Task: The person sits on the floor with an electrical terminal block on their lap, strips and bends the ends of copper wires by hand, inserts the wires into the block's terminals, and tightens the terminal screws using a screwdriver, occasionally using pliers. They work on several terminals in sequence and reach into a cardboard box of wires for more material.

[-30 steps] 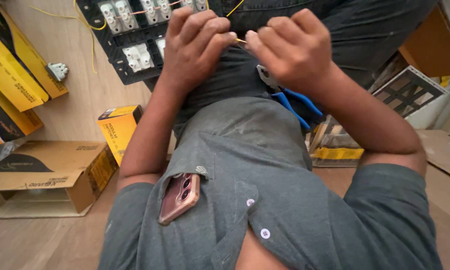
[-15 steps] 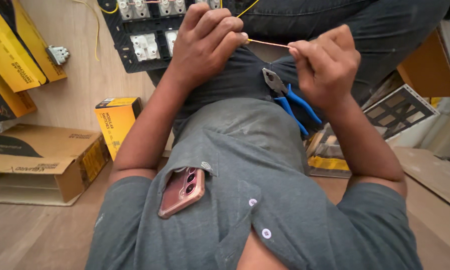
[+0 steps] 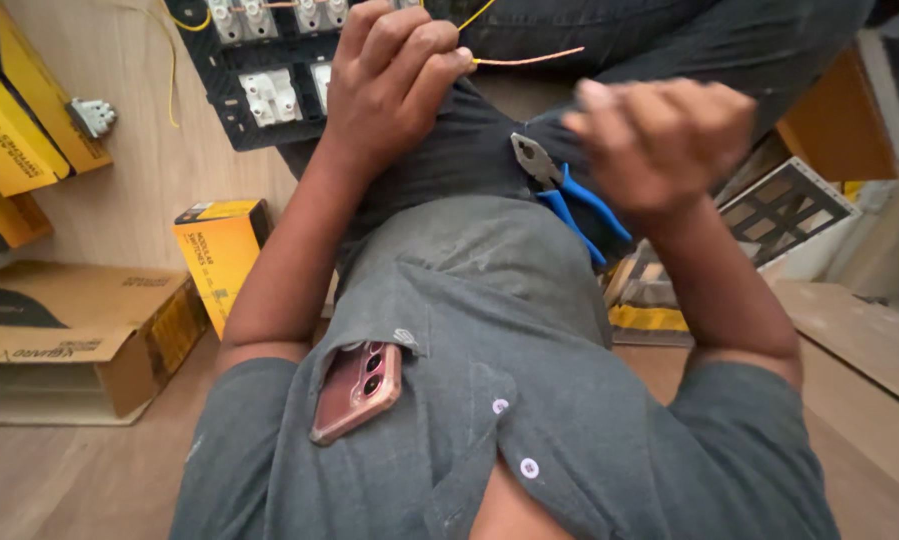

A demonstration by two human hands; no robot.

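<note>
While your left hand (image 3: 394, 85) pinched the bared wire (image 3: 529, 58), your right hand (image 3: 659, 140), at three o'clock, was curled empty; pliers (image 3: 569, 195) lay idle, wire not yet fitted to the panel (image 3: 269, 70).

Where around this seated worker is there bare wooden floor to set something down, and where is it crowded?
Bare floor lies at lower left, in front of the flat cardboard box, and a bare board at right. It is crowded up the left wall with yellow boxes and by the black switch frame. The lap holds blue-handled pliers.
</note>
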